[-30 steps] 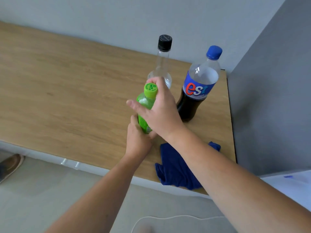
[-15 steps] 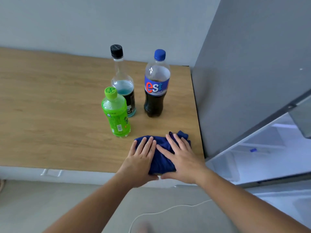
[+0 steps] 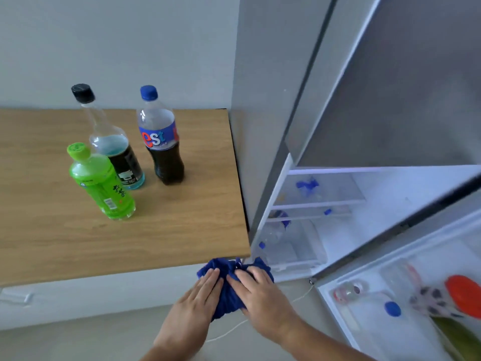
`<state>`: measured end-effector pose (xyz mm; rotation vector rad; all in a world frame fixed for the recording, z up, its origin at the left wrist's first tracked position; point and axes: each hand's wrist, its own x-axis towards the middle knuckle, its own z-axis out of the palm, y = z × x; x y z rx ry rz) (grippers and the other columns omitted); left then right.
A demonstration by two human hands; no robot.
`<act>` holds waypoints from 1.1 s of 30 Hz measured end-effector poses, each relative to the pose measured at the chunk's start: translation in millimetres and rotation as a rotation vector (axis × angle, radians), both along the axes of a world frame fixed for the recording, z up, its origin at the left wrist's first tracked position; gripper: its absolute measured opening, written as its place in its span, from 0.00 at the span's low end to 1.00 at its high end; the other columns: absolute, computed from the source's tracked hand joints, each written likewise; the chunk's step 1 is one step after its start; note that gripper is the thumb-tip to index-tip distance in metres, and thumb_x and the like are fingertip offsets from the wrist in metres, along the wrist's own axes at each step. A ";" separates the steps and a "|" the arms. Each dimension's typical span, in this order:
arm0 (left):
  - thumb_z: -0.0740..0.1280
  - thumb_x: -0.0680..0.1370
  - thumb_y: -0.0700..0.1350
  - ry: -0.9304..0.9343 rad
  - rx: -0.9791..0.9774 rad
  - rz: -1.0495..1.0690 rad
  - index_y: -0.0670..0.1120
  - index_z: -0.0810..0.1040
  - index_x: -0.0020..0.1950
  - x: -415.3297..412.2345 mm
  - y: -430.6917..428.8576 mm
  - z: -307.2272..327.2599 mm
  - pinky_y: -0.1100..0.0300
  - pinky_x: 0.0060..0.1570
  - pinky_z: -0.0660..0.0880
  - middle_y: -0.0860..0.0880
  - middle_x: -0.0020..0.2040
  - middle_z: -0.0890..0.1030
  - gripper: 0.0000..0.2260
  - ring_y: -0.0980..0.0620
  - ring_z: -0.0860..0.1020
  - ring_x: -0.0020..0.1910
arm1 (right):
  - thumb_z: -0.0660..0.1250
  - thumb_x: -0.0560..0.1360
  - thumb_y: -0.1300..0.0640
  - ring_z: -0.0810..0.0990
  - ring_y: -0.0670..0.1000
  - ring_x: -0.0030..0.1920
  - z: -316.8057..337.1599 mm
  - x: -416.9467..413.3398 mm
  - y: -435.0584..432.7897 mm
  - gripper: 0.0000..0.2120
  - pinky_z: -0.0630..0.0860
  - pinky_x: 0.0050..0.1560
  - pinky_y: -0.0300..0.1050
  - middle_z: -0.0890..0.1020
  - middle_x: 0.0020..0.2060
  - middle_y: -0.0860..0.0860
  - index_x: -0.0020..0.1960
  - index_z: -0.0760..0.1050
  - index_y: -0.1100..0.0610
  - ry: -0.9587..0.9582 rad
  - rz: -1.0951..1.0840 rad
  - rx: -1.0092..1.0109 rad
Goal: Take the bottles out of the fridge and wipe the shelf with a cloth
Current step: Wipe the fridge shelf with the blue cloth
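Three bottles stand on the wooden table (image 3: 182, 230): a green bottle (image 3: 101, 183) in front, a clear bottle with blue liquid and a black cap (image 3: 112, 142) behind it, and a dark cola bottle with a blue cap (image 3: 162, 142) to the right. A bunched blue cloth (image 3: 229, 287) hangs in the air just off the table's front right corner. My left hand (image 3: 197, 295) and my right hand (image 3: 257, 290) hold it between them. To the right the fridge (image 3: 325, 204) stands open, with glass shelves (image 3: 317, 203) showing inside.
The open fridge door (image 3: 406, 295) at the lower right carries bottles, a blue-capped bottle (image 3: 392, 308) and a red object (image 3: 466, 295). A few bottles lie on the lower fridge shelves. A white cable (image 3: 234, 332) runs across the floor. The grey fridge side wall borders the table.
The green bottle was set down and let go. Both hands went to the blue cloth, took it up, and carried it off the table edge toward the fridge. The view swung right.
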<state>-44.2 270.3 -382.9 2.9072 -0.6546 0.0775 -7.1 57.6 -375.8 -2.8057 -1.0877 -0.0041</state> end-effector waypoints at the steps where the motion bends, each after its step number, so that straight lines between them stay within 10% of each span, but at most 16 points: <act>1: 0.49 0.79 0.36 0.010 0.015 -0.036 0.40 0.80 0.67 -5.7 -18.3 -2.8 0.59 0.73 0.61 0.43 0.71 0.76 0.24 0.47 0.78 0.67 | 0.73 0.67 0.46 0.71 0.51 0.59 -0.6 -10.8 -21.3 0.31 0.78 0.61 0.44 0.78 0.61 0.47 0.69 0.74 0.53 -0.001 -0.002 -0.009; 5: 0.44 0.85 0.41 0.021 0.059 -0.113 0.42 0.81 0.66 -15.5 -103.5 -12.4 0.62 0.76 0.49 0.45 0.70 0.77 0.26 0.50 0.79 0.65 | 0.62 0.71 0.49 0.73 0.48 0.56 -10.9 -38.1 -114.8 0.23 0.79 0.58 0.41 0.81 0.57 0.45 0.64 0.79 0.51 -0.044 -0.043 0.041; 8: 0.68 0.74 0.41 0.053 0.001 -0.133 0.43 0.81 0.66 -8.0 -171.0 -16.2 0.68 0.63 0.71 0.47 0.69 0.78 0.20 0.51 0.81 0.62 | 0.69 0.67 0.47 0.72 0.48 0.56 -15.3 -32.9 -184.8 0.25 0.80 0.57 0.42 0.81 0.55 0.44 0.64 0.80 0.51 -0.034 -0.052 0.031; 10: 0.82 0.59 0.40 0.135 0.005 -0.111 0.44 0.82 0.65 17.0 -209.7 -11.6 0.67 0.48 0.80 0.47 0.68 0.79 0.34 0.53 0.83 0.59 | 0.71 0.68 0.47 0.72 0.48 0.57 -14.0 -7.8 -225.0 0.29 0.79 0.58 0.43 0.79 0.58 0.45 0.67 0.77 0.53 0.000 -0.060 0.003; 15: 0.83 0.52 0.34 -0.050 0.015 -0.031 0.40 0.81 0.65 154.7 -279.7 14.6 0.61 0.40 0.82 0.43 0.66 0.80 0.40 0.47 0.84 0.55 | 0.61 0.74 0.53 0.75 0.55 0.57 -5.6 124.9 -284.3 0.26 0.75 0.63 0.49 0.79 0.60 0.52 0.71 0.73 0.59 -0.174 -0.144 0.030; 20: 0.78 0.67 0.43 -0.086 0.108 -0.087 0.33 0.66 0.76 290.3 -305.8 -4.0 0.52 0.69 0.69 0.36 0.76 0.67 0.41 0.38 0.69 0.73 | 0.73 0.70 0.57 0.76 0.61 0.57 -27.8 256.9 -298.1 0.30 0.76 0.60 0.57 0.80 0.61 0.59 0.70 0.74 0.64 -0.265 -0.295 0.017; 24: 0.60 0.81 0.48 0.038 0.134 -0.069 0.40 0.52 0.82 336.4 -297.5 -51.9 0.56 0.78 0.53 0.44 0.82 0.53 0.32 0.47 0.52 0.81 | 0.58 0.80 0.42 0.60 0.60 0.75 -69.5 296.1 -291.8 0.36 0.57 0.77 0.54 0.62 0.78 0.58 0.80 0.55 0.61 -0.034 -0.317 -0.102; 33: 0.57 0.64 0.82 0.146 -0.016 0.023 0.49 0.43 0.83 338.0 -277.3 -101.1 0.51 0.78 0.52 0.54 0.82 0.51 0.58 0.48 0.52 0.80 | 0.41 0.78 0.35 0.41 0.57 0.81 -93.8 294.4 -236.9 0.34 0.37 0.76 0.67 0.50 0.82 0.50 0.81 0.50 0.45 0.129 -0.488 0.037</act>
